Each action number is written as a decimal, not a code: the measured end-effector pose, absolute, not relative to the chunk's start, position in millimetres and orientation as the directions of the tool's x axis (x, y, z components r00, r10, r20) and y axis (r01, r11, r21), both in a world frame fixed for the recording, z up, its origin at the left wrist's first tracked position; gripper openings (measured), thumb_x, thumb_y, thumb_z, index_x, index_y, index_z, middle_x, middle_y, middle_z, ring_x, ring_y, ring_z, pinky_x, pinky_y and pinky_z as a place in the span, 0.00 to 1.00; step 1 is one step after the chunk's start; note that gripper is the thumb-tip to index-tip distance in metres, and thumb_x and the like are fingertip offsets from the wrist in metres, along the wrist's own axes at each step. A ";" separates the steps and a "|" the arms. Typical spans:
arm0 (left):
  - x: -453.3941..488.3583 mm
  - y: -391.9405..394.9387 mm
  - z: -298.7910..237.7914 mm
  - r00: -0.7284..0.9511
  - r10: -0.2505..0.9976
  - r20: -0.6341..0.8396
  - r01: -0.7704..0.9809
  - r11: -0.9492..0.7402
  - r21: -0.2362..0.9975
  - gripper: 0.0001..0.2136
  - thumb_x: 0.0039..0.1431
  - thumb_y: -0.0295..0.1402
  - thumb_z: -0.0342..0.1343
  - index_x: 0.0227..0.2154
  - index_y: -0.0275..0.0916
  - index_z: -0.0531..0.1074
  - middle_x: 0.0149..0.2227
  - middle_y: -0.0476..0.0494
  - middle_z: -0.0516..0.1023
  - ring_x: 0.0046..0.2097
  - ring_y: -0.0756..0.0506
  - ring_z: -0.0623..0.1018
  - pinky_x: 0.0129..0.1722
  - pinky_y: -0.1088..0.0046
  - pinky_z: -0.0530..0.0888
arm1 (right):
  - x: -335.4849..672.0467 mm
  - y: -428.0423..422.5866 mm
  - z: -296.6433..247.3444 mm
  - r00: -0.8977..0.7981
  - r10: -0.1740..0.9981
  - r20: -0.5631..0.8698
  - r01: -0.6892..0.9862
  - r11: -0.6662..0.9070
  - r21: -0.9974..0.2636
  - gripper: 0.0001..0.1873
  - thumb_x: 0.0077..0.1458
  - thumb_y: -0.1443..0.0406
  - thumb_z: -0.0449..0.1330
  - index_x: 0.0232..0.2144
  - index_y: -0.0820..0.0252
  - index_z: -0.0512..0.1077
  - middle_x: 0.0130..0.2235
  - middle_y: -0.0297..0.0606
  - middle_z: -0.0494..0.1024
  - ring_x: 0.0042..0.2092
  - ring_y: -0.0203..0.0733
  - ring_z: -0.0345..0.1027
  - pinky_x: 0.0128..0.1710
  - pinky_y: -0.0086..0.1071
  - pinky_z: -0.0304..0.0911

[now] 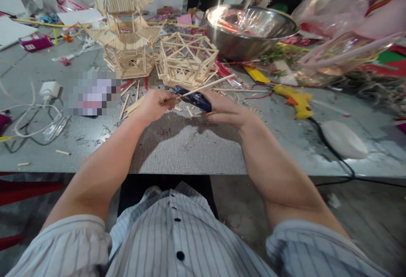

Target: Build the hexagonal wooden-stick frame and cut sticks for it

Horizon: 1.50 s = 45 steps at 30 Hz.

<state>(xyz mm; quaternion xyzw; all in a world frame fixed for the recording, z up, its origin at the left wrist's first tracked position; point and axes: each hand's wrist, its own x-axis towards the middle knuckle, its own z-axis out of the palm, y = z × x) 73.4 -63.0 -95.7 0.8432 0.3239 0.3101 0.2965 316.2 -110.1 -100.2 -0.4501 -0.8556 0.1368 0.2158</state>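
My left hand [156, 104] is closed, pinching one end of a thin wooden stick [211, 85] that slants up to the right. Wrapped in my right hand [224, 107] is a dark blue hand tool [198, 100]; its exact kind is not clear. The stick crosses over the tool, between both hands. Just behind them stands an open frame of wooden sticks [187, 59]. A tiered wooden-stick pavilion [128, 44] with a pointed roof rises behind my left hand. Short cut stick pieces [189, 111] and longer loose sticks [135, 107] lie about the hands.
A steel bowl [250, 42] with red and clear wrappings stands behind. On the right are a yellow glue gun [294, 101] with a black cable and a white oval object [344, 139]. On the left lie a phone [93, 95] and a white charger [50, 90] with cable.
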 end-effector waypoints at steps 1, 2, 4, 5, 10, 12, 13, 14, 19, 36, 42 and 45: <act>72.7 -64.4 -93.2 0.589 0.738 0.331 0.389 -0.617 0.684 0.15 0.58 0.36 0.54 0.18 0.36 0.70 0.20 0.49 0.71 0.27 0.51 0.70 0.30 0.75 0.65 | 316.9 -112.1 -100.2 -0.483 0.841 0.242 0.728 0.540 -0.423 0.43 0.38 0.70 0.57 0.60 0.47 0.59 0.56 0.41 0.71 0.54 0.55 0.67 0.52 0.50 0.65; 71.8 -66.1 -90.4 0.574 0.746 0.338 0.412 -0.620 0.668 0.15 0.57 0.35 0.54 0.18 0.36 0.69 0.20 0.49 0.70 0.26 0.52 0.70 0.29 0.75 0.64 | 317.9 -114.2 -100.0 -0.462 0.853 0.244 0.744 0.522 -0.417 0.43 0.39 0.70 0.57 0.60 0.47 0.58 0.55 0.41 0.71 0.54 0.54 0.67 0.51 0.50 0.66; 70.2 -69.2 -85.0 0.529 0.770 0.356 0.435 -0.607 0.666 0.15 0.58 0.36 0.54 0.18 0.36 0.70 0.20 0.50 0.69 0.26 0.52 0.69 0.30 0.75 0.64 | 320.8 -117.3 -99.6 -0.416 0.874 0.252 0.778 0.485 -0.398 0.43 0.41 0.69 0.57 0.61 0.48 0.57 0.54 0.43 0.71 0.53 0.54 0.67 0.52 0.51 0.65; 69.6 -70.4 -83.0 0.508 0.786 0.351 0.432 -0.585 0.686 0.14 0.58 0.36 0.54 0.19 0.36 0.70 0.20 0.50 0.69 0.26 0.52 0.69 0.30 0.75 0.65 | 322.4 -118.0 -99.4 -0.388 0.886 0.252 0.801 0.460 -0.384 0.42 0.42 0.68 0.57 0.62 0.48 0.56 0.54 0.43 0.71 0.53 0.54 0.67 0.52 0.51 0.64; 70.2 -72.8 -80.6 0.540 0.835 0.109 0.292 -0.307 0.906 0.11 0.56 0.36 0.57 0.22 0.36 0.73 0.22 0.49 0.73 0.25 0.53 0.72 0.32 0.75 0.70 | 327.1 -116.2 -100.7 -0.210 0.963 0.171 0.932 0.250 -0.261 0.36 0.49 0.59 0.58 0.61 0.51 0.58 0.52 0.47 0.72 0.53 0.58 0.66 0.52 0.55 0.62; 71.3 -74.1 -80.4 0.583 0.812 0.007 0.209 -0.159 0.965 0.09 0.56 0.36 0.59 0.24 0.36 0.74 0.22 0.49 0.73 0.24 0.52 0.73 0.31 0.74 0.72 | 326.6 -115.3 -102.2 -0.158 0.985 0.073 0.965 0.170 -0.198 0.34 0.51 0.52 0.58 0.59 0.53 0.61 0.52 0.50 0.73 0.54 0.61 0.65 0.52 0.56 0.61; 71.9 -75.1 -80.0 0.603 0.797 -0.031 0.176 -0.095 0.980 0.08 0.55 0.35 0.59 0.25 0.36 0.74 0.21 0.49 0.73 0.24 0.53 0.73 0.30 0.74 0.73 | 326.3 -114.8 -103.0 -0.135 0.991 0.025 0.976 0.137 -0.168 0.35 0.51 0.49 0.58 0.58 0.55 0.62 0.52 0.52 0.72 0.55 0.62 0.64 0.52 0.56 0.61; 72.4 -76.1 -79.5 0.619 0.783 -0.061 0.150 -0.042 0.988 0.07 0.55 0.34 0.60 0.26 0.36 0.75 0.21 0.50 0.72 0.23 0.53 0.73 0.30 0.74 0.73 | 326.0 -114.4 -103.9 -0.118 0.993 -0.012 0.983 0.115 -0.145 0.37 0.50 0.46 0.58 0.58 0.57 0.63 0.54 0.54 0.71 0.56 0.64 0.63 0.53 0.56 0.60; 74.7 -81.1 -76.3 0.637 0.753 -0.166 0.101 0.132 0.986 0.06 0.56 0.31 0.60 0.26 0.35 0.74 0.20 0.51 0.72 0.22 0.54 0.73 0.27 0.77 0.74 | 324.2 -115.2 -101.8 -0.144 0.989 0.027 0.983 0.146 -0.113 0.42 0.52 0.41 0.55 0.60 0.61 0.61 0.63 0.55 0.62 0.64 0.64 0.54 0.58 0.57 0.55; 86.2 -97.2 -73.7 0.693 0.658 -0.295 0.122 0.296 0.947 0.07 0.55 0.31 0.62 0.23 0.36 0.74 0.19 0.52 0.71 0.22 0.53 0.72 0.25 0.76 0.73 | 294.7 -138.8 -73.1 -0.243 0.840 0.486 0.905 0.377 -0.199 0.20 0.57 0.46 0.52 0.51 0.34 0.68 0.54 0.32 0.74 0.67 0.57 0.49 0.64 0.67 0.39; 89.2 -99.5 -73.6 0.715 0.624 -0.315 0.152 0.301 0.941 0.11 0.56 0.29 0.60 0.20 0.34 0.73 0.20 0.50 0.74 0.20 0.53 0.73 0.26 0.75 0.73 | 295.6 -140.4 -69.1 -0.245 0.903 0.353 0.888 0.355 -0.292 0.21 0.56 0.43 0.52 0.50 0.32 0.67 0.47 0.35 0.74 0.63 0.56 0.54 0.61 0.65 0.50; 89.7 -100.1 -72.3 0.723 0.612 -0.320 0.152 0.311 0.938 0.10 0.56 0.28 0.60 0.21 0.34 0.73 0.20 0.50 0.74 0.20 0.53 0.73 0.26 0.75 0.73 | 298.3 -139.8 -70.9 -0.246 0.903 0.353 0.884 0.359 -0.300 0.21 0.57 0.43 0.50 0.48 0.36 0.69 0.47 0.37 0.74 0.60 0.54 0.57 0.61 0.62 0.51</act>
